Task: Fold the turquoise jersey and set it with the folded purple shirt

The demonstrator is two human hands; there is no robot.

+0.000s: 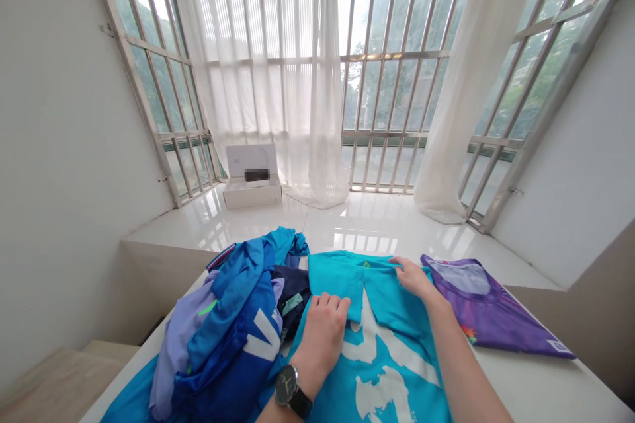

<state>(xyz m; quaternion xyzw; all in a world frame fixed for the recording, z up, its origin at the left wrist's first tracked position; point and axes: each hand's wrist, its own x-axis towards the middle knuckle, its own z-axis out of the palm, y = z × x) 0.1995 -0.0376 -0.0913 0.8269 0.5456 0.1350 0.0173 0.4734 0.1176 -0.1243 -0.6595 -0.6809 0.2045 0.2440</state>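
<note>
At 9 o'clock from the turquoise shirt [377, 340], a loose heap of clothes [233, 337] is piled on the white surface [536, 390]; a lilac garment [173, 337] is seen along its left side, and a white V is shown on the blue cloth. At 11 o'clock, beyond the heap, an open white box [253, 198] is set on the window ledge [381, 231]; its contents are blurred. A dark garment [292, 294] is wedged between the heap and the shirt.

The left hand [327, 327], with a watch [286, 385] strapped at its wrist, is laid with curled fingers on the shirt's left side; whether cloth is gripped cannot be told. The shirt is spread between the 2 forearms, its long axis run from 6 to 12 o'clock, with 2 flaps turned in at the far end above a white print.

The right hand [411, 276] is placed at 1 o'clock from the left, well apart from it and nearer the shirt's far edge, which is touched by its fingertips; a firm pinch cannot be confirmed. At 3 o'clock from the shirt, a purple garment [506, 324] is laid flat, just beside the right forearm.
</note>
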